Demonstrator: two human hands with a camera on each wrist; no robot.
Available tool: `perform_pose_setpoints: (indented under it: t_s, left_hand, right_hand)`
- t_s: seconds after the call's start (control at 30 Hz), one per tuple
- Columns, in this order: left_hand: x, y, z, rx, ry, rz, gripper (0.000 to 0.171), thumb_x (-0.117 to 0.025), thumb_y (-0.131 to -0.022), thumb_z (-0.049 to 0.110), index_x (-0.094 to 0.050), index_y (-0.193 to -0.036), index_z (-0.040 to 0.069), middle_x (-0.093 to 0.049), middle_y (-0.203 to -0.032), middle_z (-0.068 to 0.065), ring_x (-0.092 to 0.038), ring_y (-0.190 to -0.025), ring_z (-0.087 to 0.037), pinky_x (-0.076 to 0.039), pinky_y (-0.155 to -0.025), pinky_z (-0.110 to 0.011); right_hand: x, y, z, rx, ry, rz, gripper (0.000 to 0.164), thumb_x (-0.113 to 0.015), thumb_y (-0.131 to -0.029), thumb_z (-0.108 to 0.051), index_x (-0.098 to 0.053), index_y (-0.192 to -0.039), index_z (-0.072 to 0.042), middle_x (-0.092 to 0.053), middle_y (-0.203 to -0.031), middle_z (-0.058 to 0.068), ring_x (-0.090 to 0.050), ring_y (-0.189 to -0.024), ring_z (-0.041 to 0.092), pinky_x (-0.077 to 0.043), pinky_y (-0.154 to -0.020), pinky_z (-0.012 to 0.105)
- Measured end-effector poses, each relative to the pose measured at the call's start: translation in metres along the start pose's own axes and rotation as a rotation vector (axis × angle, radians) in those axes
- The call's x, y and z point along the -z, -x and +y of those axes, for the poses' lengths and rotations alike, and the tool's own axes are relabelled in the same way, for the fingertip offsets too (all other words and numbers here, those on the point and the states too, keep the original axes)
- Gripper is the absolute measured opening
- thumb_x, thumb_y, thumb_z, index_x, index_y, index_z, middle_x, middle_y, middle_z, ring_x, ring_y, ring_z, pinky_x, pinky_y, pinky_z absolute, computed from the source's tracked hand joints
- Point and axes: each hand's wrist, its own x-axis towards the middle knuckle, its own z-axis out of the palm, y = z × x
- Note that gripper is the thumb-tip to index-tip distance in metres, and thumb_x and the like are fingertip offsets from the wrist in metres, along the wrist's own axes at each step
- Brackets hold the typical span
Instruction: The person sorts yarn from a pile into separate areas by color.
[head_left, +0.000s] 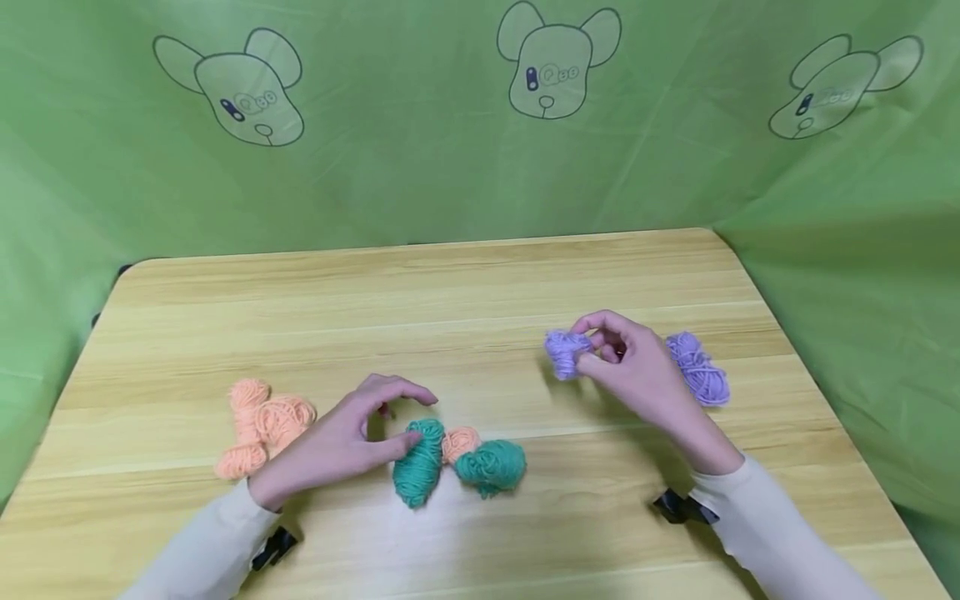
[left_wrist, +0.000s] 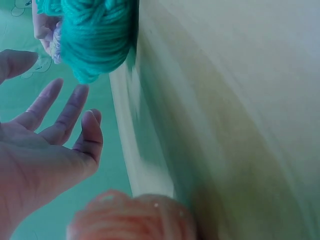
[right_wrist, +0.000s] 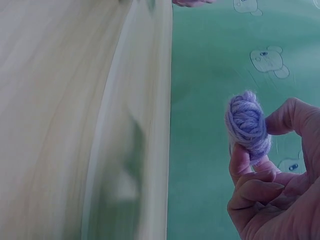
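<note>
My right hand (head_left: 633, 367) pinches a small purple yarn skein (head_left: 564, 354) between thumb and fingers, held above the table. In the right wrist view that skein (right_wrist: 247, 125) shows its wound strands against the green cloth. My left hand (head_left: 348, 437) has its fingers spread and loosely bent, with nothing gripped. Its thumb overlaps the top of a green yarn skein (head_left: 417, 475) in the head view. Beside that skein lie a small peach yarn ball (head_left: 460, 443) and a second green skein (head_left: 491, 467). The left wrist view shows green yarn (left_wrist: 97, 45) beyond the fingertips.
Several peach yarn skeins (head_left: 246, 417) lie clustered at the left, partly behind my left wrist. Another purple skein (head_left: 699, 371) rests right of my right hand. The wooden table (head_left: 420, 317) meets a green cloth backdrop (head_left: 420, 167) printed with animal heads.
</note>
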Motion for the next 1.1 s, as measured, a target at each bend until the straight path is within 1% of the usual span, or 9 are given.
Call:
perform_pose_setpoints:
  t_s: [0.2,0.33,0.47,0.6,0.87,0.97,1.1]
  left_hand:
    - [-0.005,-0.006,-0.002,-0.005,-0.01,-0.037,0.046,-0.081,-0.098,0.016,-0.069,-0.142,0.022,-0.062,-0.141,0.007,-0.055,-0.125,-0.029,-0.043,-0.106,-0.054]
    - [-0.007,-0.01,0.0,-0.005,0.002,-0.063,0.048,-0.081,-0.097,0.013,-0.069,-0.142,0.021,-0.061,-0.141,0.007,-0.053,-0.13,-0.028,-0.042,-0.108,-0.055]
    - [-0.009,-0.013,0.003,-0.014,0.013,-0.088,0.05,-0.082,-0.095,0.012,-0.069,-0.143,0.02,-0.061,-0.141,0.006,-0.051,-0.132,-0.028,-0.041,-0.111,-0.057]
    - [-0.011,-0.014,0.004,-0.019,0.005,-0.106,0.051,-0.083,-0.094,0.014,-0.068,-0.143,0.019,-0.061,-0.141,0.005,-0.052,-0.131,-0.028,-0.042,-0.11,-0.058]
    - [-0.018,-0.021,0.004,-0.028,-0.03,-0.129,0.045,-0.081,-0.098,0.019,-0.069,-0.141,0.019,-0.062,-0.138,0.005,-0.052,-0.126,-0.024,-0.047,-0.103,-0.049]
    - [-0.019,-0.022,0.004,-0.016,-0.043,-0.136,0.044,-0.08,-0.098,0.019,-0.069,-0.141,0.019,-0.063,-0.138,0.006,-0.053,-0.126,-0.023,-0.047,-0.103,-0.048]
    - [-0.02,-0.023,0.005,-0.003,-0.061,-0.143,0.041,-0.08,-0.098,0.018,-0.071,-0.138,0.018,-0.065,-0.137,0.003,-0.054,-0.124,-0.022,-0.048,-0.103,-0.047]
  right_hand:
    - [0.011,0.004,0.009,-0.005,-0.011,0.026,0.031,-0.074,-0.091,-0.006,-0.071,-0.122,-0.007,-0.063,-0.094,0.01,-0.052,-0.079,0.019,-0.045,-0.063,0.025]
    - [0.018,0.007,0.016,-0.014,-0.014,0.049,0.031,-0.075,-0.093,-0.005,-0.07,-0.124,-0.004,-0.064,-0.096,0.011,-0.051,-0.077,0.016,-0.044,-0.062,0.023]
    - [0.026,0.011,0.025,-0.033,-0.003,0.067,0.032,-0.075,-0.095,-0.006,-0.069,-0.127,-0.003,-0.064,-0.098,0.009,-0.051,-0.076,0.014,-0.043,-0.061,0.023]
    - [0.033,0.015,0.033,-0.054,0.019,0.082,0.031,-0.074,-0.097,-0.009,-0.069,-0.128,-0.004,-0.063,-0.098,0.008,-0.051,-0.077,0.015,-0.043,-0.061,0.025]
    - [0.048,0.023,0.047,-0.068,0.074,0.137,0.028,-0.073,-0.097,-0.01,-0.07,-0.124,-0.006,-0.058,-0.092,0.005,-0.049,-0.077,0.015,-0.041,-0.06,0.025]
    - [0.053,0.025,0.053,-0.079,0.087,0.149,0.028,-0.073,-0.097,-0.01,-0.069,-0.123,-0.005,-0.057,-0.093,0.005,-0.048,-0.077,0.014,-0.041,-0.061,0.024]
    - [0.056,0.028,0.061,-0.094,0.109,0.16,0.026,-0.072,-0.098,-0.01,-0.069,-0.123,-0.004,-0.057,-0.093,0.005,-0.048,-0.078,0.013,-0.042,-0.061,0.022]
